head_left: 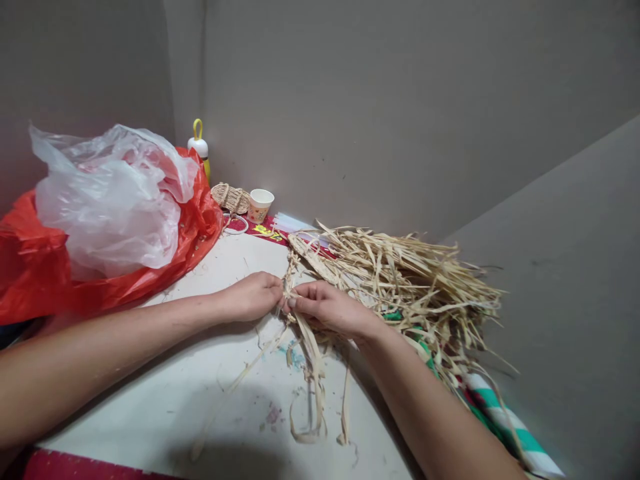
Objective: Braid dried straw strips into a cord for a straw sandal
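Over the middle of the white tabletop, my left hand (pixel 259 297) is closed on a braid of dry straw (pixel 291 267). My right hand (pixel 327 305) pinches the same braid from the other side, thumb against fingers, almost touching the left. Beyond the hands the braid runs up toward the pile. Loose straw strands (pixel 313 367) hang from between them and curl on the table toward me. A large heap of dry straw (pixel 425 273) lies just past my right hand. The fingertips of the left hand are partly hidden.
Left stands a red plastic bag (pixel 205 220) with a crumpled clear bag (pixel 115 207) on it. At the back are a yellow-and-white bottle (pixel 199 147), a woven straw piece (pixel 230 199) and a paper cup (pixel 260 205). Grey walls close off the back and right.
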Tool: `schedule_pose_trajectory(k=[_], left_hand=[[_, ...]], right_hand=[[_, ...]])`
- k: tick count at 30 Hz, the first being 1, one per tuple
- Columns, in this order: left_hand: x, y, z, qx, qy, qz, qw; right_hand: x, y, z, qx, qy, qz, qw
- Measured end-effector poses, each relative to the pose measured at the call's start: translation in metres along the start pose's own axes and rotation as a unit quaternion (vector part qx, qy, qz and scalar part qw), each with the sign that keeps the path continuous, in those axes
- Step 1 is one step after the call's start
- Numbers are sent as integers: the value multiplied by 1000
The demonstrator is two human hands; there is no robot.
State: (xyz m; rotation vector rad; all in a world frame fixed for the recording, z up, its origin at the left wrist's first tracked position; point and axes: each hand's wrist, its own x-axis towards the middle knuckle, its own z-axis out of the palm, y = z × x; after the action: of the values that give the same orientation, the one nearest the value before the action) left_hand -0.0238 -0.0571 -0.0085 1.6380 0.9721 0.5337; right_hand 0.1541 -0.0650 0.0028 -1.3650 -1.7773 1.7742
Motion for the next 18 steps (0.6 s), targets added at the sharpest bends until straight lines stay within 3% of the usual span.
schedule_pose_trajectory(k=[7,18], left_hand=[[5,-6,7,-132,-14,-24,991],[2,-6,6,-102,22,8,995]], right_hand=[[-2,0,6,-121,44,-29,991],[-17,-18,7,-287,100,-72,950]])
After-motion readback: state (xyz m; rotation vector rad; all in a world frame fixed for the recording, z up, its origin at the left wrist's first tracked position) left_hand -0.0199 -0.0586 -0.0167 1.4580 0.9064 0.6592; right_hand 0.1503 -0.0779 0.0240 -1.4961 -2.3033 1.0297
